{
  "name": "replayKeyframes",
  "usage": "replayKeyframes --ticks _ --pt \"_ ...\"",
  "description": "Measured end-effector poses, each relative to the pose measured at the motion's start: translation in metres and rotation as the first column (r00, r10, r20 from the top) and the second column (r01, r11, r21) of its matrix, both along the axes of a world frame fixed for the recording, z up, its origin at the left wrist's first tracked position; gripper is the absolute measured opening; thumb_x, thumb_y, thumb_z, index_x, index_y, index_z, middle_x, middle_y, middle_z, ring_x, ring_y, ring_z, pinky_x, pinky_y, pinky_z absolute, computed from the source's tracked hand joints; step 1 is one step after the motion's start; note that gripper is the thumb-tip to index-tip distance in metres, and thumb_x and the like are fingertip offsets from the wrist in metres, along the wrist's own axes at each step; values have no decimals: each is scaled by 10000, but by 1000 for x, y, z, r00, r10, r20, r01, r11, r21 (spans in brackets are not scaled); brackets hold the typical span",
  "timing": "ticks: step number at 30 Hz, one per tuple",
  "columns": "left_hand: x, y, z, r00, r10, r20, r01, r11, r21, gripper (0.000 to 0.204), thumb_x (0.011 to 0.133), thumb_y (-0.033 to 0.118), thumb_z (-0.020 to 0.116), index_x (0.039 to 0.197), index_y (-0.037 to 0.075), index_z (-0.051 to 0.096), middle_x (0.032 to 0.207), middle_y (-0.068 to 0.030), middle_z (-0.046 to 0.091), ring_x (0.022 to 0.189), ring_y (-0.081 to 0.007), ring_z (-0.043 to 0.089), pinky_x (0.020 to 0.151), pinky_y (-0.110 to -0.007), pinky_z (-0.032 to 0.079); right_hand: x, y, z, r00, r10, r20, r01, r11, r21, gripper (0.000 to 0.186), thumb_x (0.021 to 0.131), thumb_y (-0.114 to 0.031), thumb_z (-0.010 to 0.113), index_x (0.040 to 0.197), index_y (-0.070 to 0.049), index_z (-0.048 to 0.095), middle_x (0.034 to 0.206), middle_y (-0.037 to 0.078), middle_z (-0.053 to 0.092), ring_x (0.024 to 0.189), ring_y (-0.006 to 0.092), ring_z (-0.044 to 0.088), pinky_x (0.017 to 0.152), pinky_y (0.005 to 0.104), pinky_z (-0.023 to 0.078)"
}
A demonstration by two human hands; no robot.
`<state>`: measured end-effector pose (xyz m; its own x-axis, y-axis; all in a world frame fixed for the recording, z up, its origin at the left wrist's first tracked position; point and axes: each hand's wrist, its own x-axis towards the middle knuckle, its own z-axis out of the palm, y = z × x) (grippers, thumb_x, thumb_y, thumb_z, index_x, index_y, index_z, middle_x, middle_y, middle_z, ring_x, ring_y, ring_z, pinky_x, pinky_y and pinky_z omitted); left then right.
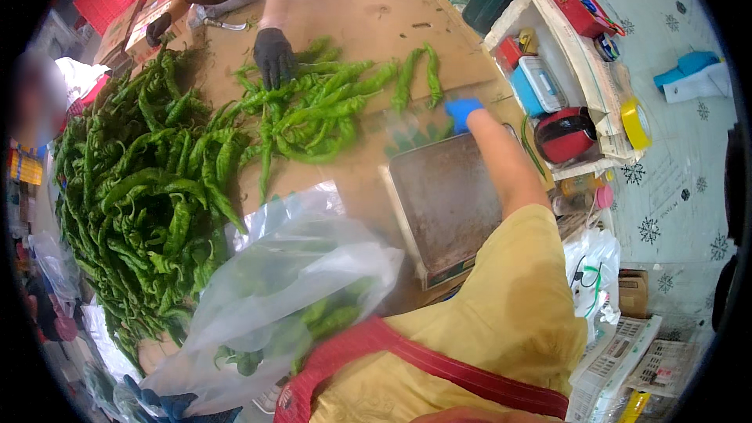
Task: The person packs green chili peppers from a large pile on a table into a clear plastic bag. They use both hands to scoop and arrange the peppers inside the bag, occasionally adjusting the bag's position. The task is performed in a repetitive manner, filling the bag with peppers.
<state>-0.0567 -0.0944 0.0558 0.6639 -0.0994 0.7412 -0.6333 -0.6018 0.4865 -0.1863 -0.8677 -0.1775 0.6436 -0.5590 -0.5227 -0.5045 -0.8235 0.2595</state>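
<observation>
My right hand, in a blue glove, reaches over the far edge of a flat metal-topped scale. Motion smears its fingers; two loose green peppers lie just beyond. A clear plastic bag with green peppers inside hangs open-looking in front of my body. Beside its lower left end shows a dark blue glove, cut off by the rim; its fingers are unclear, though it may be my left hand. A big heap of long green peppers covers the left, with a smaller spread in the middle.
Across the cardboard-covered table, a person's dark-gloved hand rests on the smaller spread. A shelf box on the right holds a red-and-black device, a blue container and yellow tape. A white bag hangs below.
</observation>
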Motion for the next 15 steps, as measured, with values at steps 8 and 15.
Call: replayKeyframes --ticks 8,15 --pt "12 -13 4 991 -81 -107 37 932 -360 269 940 101 555 1145 -72 536 1031 -218 592 859 -370 657 804 -524 583 25 -32 53 515 -626 586 42 701 712 466 736 -368 655 1079 -52 661 1074 225 646 962 376 628 836 440 497" --pt "21 -51 15 990 118 83 -124 989 83 242 929 116 566 1028 -104 578 945 -242 609 813 -350 672 765 -503 604 82 -36 -22 373 -650 662 575 722 385 891 684 -636 675 1358 -98 450 1237 226 578 1129 370 567 941 455 460"
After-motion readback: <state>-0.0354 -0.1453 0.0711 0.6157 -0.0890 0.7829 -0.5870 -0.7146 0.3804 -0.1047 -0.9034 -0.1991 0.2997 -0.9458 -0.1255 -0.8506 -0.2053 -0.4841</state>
